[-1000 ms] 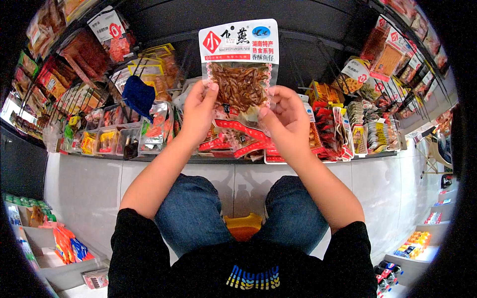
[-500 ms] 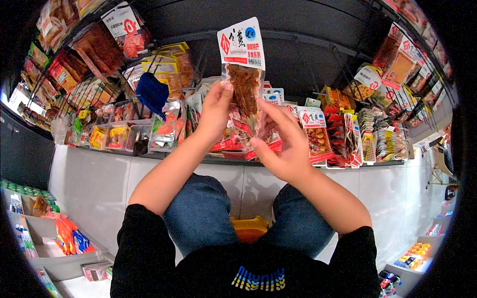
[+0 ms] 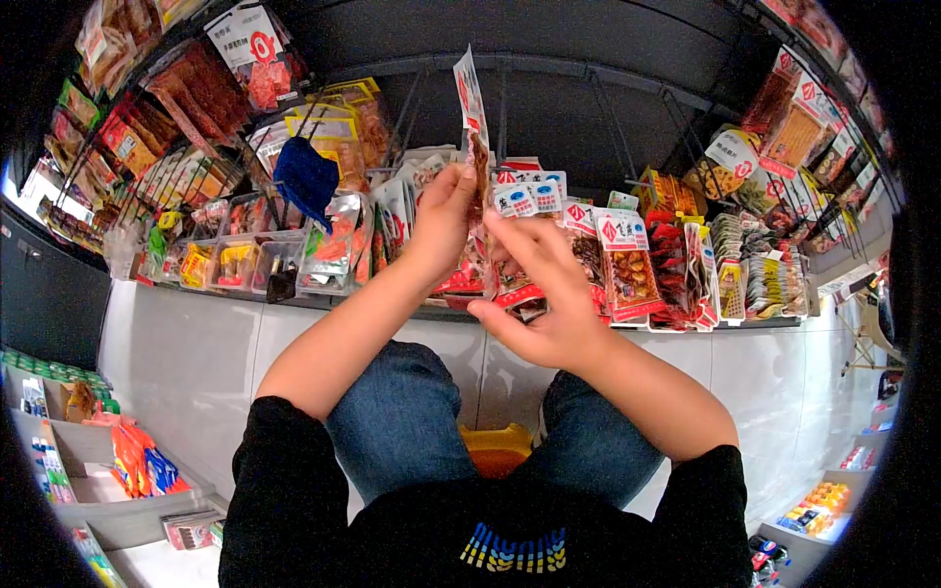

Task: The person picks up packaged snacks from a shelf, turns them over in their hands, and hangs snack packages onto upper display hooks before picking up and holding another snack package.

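My left hand point(image 3: 441, 220) pinches a snack packet point(image 3: 471, 103) by its side, thumb in front. The packet stands upright and nearly edge-on, its white printed header at the top and brown food below. Just right of it is my right hand point(image 3: 554, 294), fingers spread and thumb apart. Its index fingertip comes close to the packet's lower part; whether they touch I cannot tell. Behind both hands are similar packets point(image 3: 529, 196) with white headers and red lower edges. Another packet of reddish-brown pieces point(image 3: 630, 274) leans right of my right hand.
A dark shelf runs across, with clear plastic bins point(image 3: 235, 263) at left and a white basket point(image 3: 727, 294) of packets at right. A dark blue cloth-like item point(image 3: 305, 176) hangs at left. Metal hooks point(image 3: 600, 108) project from the back panel. A yellow stool point(image 3: 495, 446) shows between the knees.
The packet has turned from facing me to almost edge-on, still in my left hand. My right hand's fingers have come off the packet's lower right side and spread wider.
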Tool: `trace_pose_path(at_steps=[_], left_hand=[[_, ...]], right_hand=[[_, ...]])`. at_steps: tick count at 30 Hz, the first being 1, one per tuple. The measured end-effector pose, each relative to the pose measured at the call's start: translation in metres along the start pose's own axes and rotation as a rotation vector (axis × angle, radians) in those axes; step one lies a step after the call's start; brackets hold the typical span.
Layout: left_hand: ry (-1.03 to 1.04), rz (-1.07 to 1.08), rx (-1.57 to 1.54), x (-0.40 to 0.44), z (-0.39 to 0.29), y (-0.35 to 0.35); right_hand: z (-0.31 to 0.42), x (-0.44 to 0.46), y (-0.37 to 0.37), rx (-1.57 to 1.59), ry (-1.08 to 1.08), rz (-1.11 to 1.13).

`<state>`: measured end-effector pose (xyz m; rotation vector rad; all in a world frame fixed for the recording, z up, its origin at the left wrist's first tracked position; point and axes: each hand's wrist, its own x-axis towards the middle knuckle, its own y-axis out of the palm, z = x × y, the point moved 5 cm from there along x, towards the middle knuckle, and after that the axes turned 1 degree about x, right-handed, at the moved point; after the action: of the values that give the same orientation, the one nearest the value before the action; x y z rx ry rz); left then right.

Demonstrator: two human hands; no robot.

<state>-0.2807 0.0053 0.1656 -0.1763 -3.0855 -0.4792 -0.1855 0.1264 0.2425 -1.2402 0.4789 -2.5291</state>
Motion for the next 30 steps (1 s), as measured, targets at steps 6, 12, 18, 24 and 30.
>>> trace_pose_path(at_steps=[6, 12, 18, 24, 30], left_hand=[[0.044, -0.026, -0.068, -0.002, -0.005, 0.003], [0.039, -0.022, -0.139, -0.002, -0.007, 0.004], [0.041, -0.007, -0.007, -0.006, -0.004, 0.009], [0.211, 0.062, 0.144, -0.001, -0.009, 0.011], [0.154, 0.213, 0.225, -0.022, -0.03, 0.03]], right_hand=[[0.0, 0.001, -0.003, 0.011, 0.033, 0.008], [-0.001, 0.005, -0.007, -0.043, 0.028, -0.03], [-0.001, 0.001, -0.001, -0.01, 0.046, 0.003], [0.0, 0.0, 0.002, -0.103, -0.006, -0.004], [0.0, 0.0, -0.001, -0.181, 0.024, -0.025]])
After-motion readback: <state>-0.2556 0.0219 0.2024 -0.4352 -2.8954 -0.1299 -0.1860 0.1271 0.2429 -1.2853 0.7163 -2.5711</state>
